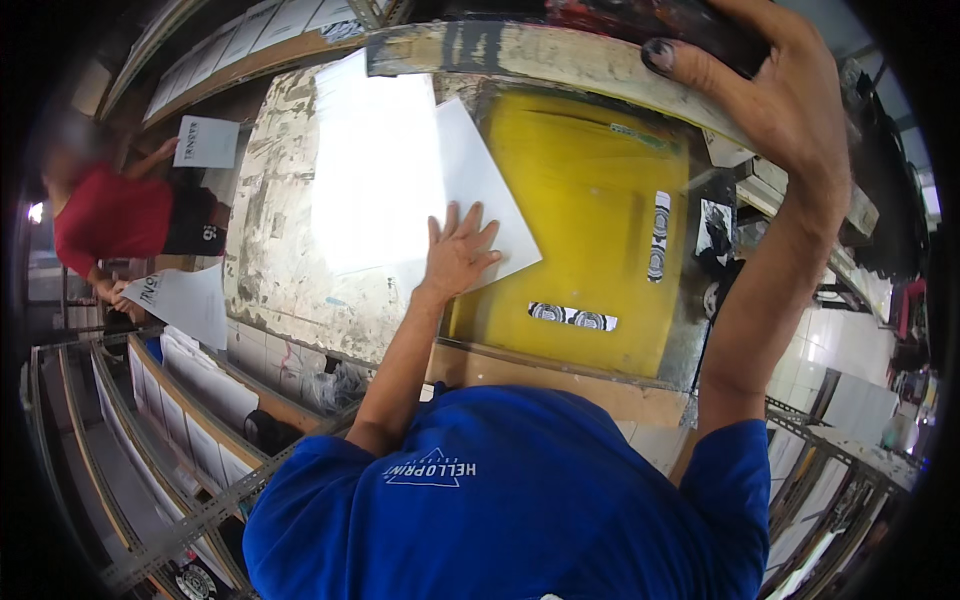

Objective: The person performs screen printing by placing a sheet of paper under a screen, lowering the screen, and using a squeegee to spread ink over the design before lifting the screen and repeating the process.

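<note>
My left hand [462,250] lies with fingers spread on white sheets [375,170], which overlap on a worn, paint-stained work table [275,190]. One sheet's corner reaches over a yellow panel [580,220] to the right. On that panel are two strips with round black patterns and a small green piece of tape. My right hand [780,100] is raised at the upper right, gripping a long, stained wooden frame bar [530,52]. Its dark-stained thumb presses the near side of the bar; the other fingers are partly cut off at the picture's top.
At the left, another person [115,215] in a red shirt holds two printed white sheets [207,142]. Racks [180,400] with boards and sheets stand at the lower left, and another rack [830,480] at the lower right. Dark items hang at the far right.
</note>
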Action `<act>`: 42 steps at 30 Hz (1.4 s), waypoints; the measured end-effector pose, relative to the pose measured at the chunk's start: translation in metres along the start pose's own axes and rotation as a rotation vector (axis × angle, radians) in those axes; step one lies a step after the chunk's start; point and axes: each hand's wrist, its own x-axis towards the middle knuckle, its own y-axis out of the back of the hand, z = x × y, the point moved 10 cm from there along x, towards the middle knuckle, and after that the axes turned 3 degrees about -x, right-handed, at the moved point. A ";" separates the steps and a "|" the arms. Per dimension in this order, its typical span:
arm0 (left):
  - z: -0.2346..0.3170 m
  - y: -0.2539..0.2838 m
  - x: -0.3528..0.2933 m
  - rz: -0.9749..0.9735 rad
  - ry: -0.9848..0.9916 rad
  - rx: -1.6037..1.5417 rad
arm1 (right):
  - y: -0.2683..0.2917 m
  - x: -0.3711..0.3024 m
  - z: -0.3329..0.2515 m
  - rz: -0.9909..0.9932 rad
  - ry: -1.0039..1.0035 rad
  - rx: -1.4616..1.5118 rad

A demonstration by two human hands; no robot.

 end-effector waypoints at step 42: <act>0.160 0.080 -0.002 0.472 -0.414 -1.022 | -0.012 -0.032 0.012 -0.007 -0.089 -0.045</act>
